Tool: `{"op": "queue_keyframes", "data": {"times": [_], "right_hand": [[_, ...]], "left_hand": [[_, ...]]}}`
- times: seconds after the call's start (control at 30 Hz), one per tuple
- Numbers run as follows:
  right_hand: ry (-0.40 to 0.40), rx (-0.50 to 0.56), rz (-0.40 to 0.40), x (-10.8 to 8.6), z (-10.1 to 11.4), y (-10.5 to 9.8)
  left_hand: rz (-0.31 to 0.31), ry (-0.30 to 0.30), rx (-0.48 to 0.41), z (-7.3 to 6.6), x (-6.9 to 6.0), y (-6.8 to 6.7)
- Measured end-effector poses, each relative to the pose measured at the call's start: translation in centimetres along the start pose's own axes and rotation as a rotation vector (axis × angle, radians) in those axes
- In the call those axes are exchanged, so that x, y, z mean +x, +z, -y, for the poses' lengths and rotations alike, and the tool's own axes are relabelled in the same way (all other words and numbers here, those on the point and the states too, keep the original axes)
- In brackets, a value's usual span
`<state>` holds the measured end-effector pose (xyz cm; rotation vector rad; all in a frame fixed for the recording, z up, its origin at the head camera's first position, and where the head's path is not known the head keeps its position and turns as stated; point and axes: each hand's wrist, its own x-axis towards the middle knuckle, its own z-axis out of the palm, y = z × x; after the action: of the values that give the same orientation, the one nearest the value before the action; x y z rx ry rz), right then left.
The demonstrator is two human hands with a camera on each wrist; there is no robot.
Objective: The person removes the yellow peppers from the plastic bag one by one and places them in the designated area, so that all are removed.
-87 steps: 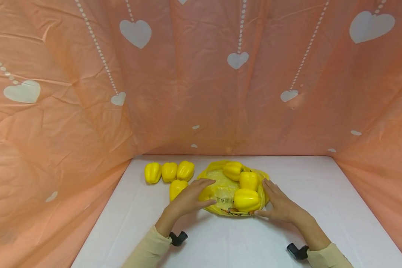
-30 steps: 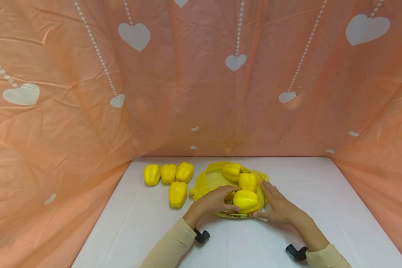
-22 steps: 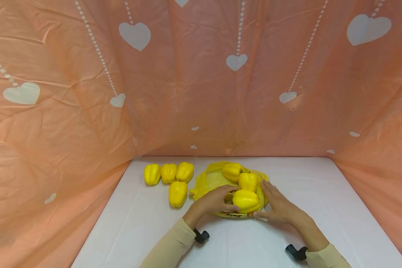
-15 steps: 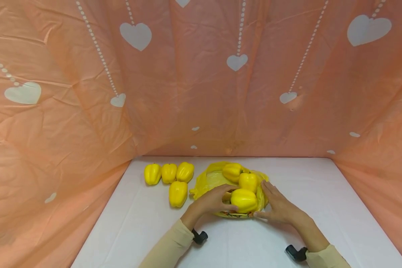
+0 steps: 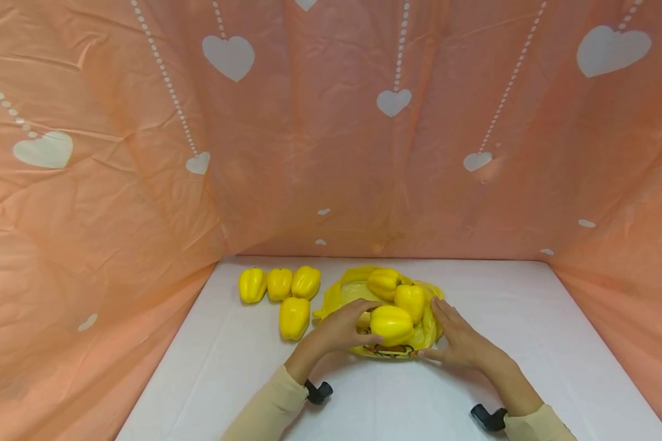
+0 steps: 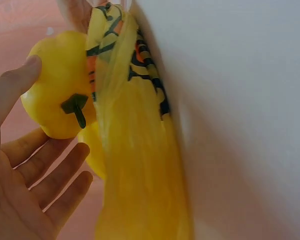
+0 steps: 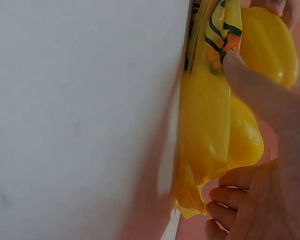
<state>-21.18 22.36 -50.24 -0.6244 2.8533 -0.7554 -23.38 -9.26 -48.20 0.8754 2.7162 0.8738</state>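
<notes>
My left hand (image 5: 336,329) holds a yellow bell pepper (image 5: 393,326) between thumb and fingers, above the near side of a yellow plastic bag (image 5: 339,295). In the left wrist view the pepper's green stem (image 6: 75,106) points toward the camera, and the thumb presses its side. Two more bell peppers, one in the middle (image 5: 410,301) and one at the back (image 5: 384,283), lie in the open, rolled-down bag. My right hand (image 5: 466,338) is at the bag's right side, fingers spread; its thumb (image 7: 250,82) touches the printed rim in the right wrist view.
Several loose yellow bell peppers (image 5: 294,319) lie on the white table (image 5: 209,367), left of the bag. An orange curtain (image 5: 331,153) with white hearts surrounds the table at the back and sides. Black wrist cameras (image 5: 319,392) are on both wrists.
My left hand moved from the bag's left side to the near pepper and took hold of it. Pepper and hand have since shifted left and slightly up. The right hand stays put.
</notes>
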Motion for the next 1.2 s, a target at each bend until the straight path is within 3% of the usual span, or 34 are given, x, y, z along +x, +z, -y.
{"op": "queue_keyframes", "data": {"times": [0.23,0.53,0.8,1.03,1.2], "right_hand": [[0.003,-0.001,0.008,0.1,0.2,0.1],[-0.005,-0.010,-0.019,0.2,0.1,0.0],[0.002,-0.008,0.002,0.2,0.3,0.0],[-0.001,-0.019,0.002,0.3,0.1,0.1],[0.006,-0.022,0.011,0.3,0.0,0.1]], "left_hand": [[-0.058,-0.008,0.020,-0.5,-1.2,-1.3],[-0.148,-0.078,-0.010,-0.8,-2.7,-2.7],[-0.209,-0.109,-0.032,-0.1,-4.0,-3.6],[-0.282,-0.076,-0.007,0.7,-4.9,-4.6],[-0.333,-0.092,0.001,1.2,-5.6,-5.2]]}}
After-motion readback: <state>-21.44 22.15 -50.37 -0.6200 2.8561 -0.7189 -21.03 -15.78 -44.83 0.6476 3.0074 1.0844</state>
